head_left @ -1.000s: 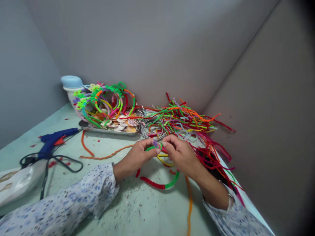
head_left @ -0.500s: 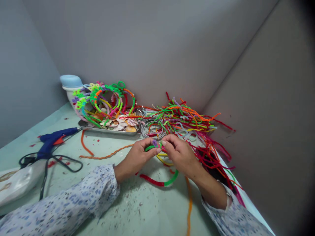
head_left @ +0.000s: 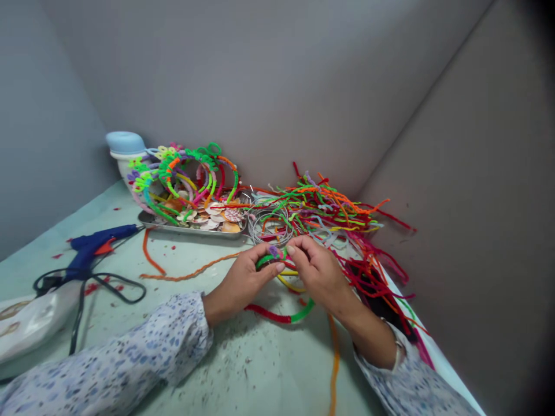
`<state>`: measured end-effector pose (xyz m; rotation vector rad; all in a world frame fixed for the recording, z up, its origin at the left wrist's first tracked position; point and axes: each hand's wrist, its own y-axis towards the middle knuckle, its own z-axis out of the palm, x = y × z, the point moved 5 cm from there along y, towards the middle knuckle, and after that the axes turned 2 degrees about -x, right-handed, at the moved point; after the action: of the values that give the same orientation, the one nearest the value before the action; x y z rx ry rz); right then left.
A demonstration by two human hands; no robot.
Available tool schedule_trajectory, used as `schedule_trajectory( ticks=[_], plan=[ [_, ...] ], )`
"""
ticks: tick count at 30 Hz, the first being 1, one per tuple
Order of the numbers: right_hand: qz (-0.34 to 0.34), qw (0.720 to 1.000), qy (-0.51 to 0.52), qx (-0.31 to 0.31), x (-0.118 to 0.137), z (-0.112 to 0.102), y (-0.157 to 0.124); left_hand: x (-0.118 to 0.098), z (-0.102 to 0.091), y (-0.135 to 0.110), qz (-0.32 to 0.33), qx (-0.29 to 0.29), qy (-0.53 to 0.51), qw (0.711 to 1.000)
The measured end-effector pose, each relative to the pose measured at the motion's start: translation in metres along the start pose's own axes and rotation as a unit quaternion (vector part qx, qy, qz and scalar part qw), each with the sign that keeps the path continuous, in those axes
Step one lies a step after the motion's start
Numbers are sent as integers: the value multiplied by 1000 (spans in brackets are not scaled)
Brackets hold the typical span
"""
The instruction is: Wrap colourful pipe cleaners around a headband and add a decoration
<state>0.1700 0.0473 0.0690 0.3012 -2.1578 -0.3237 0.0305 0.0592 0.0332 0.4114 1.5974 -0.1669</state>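
Note:
Over the middle of the table, both hands are closed on a headband wrapped in pipe cleaners (head_left: 277,316), its red and green curve hanging below them. My left hand (head_left: 243,276) pinches its green part, where a small purple tuft (head_left: 274,251) shows between the fingertips. My right hand (head_left: 319,274) grips the band's other side, thumb and forefinger together beside the tuft. What exactly lies under the right fingertips is hidden. A yellow pipe cleaner (head_left: 291,284) shows just beneath the hands.
A metal tray (head_left: 191,230) at the back holds round discs, with several finished headbands (head_left: 186,173) on it. Coiled wire (head_left: 269,231) and a heap of pipe cleaners (head_left: 338,202) lie to its right. A blue glue gun (head_left: 89,248), plastic bag (head_left: 41,323) and lidded container (head_left: 126,147) are left.
The hands stay in nearly the same place, and the fingers shift slightly around the purple tuft. The hanging curve of the headband has swung up a little.

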Motion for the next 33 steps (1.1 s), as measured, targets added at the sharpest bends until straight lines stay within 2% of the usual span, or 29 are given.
schedule_trajectory(
  ticks=[7, 12, 17, 23, 27, 33],
  plan=[
    [-18, 999, -25, -18, 1, 6, -3, 1, 0, -1, -2, -26, -6, 1000],
    [-2, 1000, -15, -16, -2, 10, -3, 2, -2, -1, 1, -43, 9, 999],
    [47, 996, 57, 52, -16, 13, 1, 13, 0, 0, -45, -17, -72, 996],
    [138, 961, 208, 120, -41, 24, 3, 31, -1, 3, -100, -22, -150, 983],
    [159, 954, 221, 130, -45, 28, 2, 34, -3, 3, -96, -36, -105, 989],
    [136, 964, 200, 111, -39, 28, 3, 27, -4, 2, -56, -46, -29, 997]
  ],
)
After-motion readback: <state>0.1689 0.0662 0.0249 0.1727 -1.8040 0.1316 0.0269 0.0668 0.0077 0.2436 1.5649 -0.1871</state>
